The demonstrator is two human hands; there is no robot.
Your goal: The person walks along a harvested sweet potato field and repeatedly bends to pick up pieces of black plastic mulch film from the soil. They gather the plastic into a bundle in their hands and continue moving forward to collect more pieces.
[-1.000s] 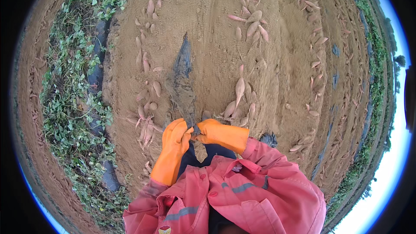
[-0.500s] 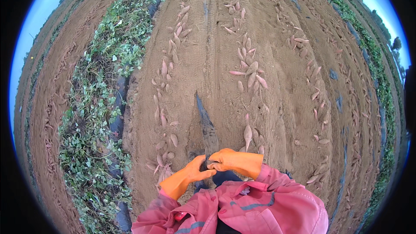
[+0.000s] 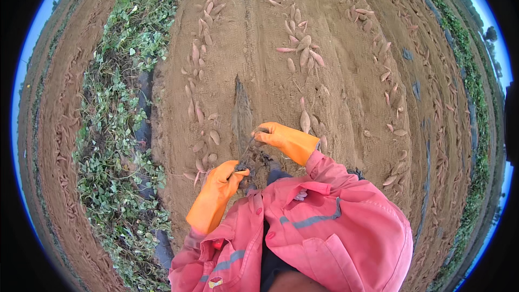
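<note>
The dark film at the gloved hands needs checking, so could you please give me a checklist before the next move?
1. Left hand gripping the dark film: ok, closed on a bunched part.
2. Right hand gripping it: cannot tell, too small to make out.
3. Both hands gloved: ok, in orange.
4. Film clear of the soil: not ok, a long strip lies ahead of the hands.
5. Strip apart from the pinkish roots: ok, soil between.
</note>
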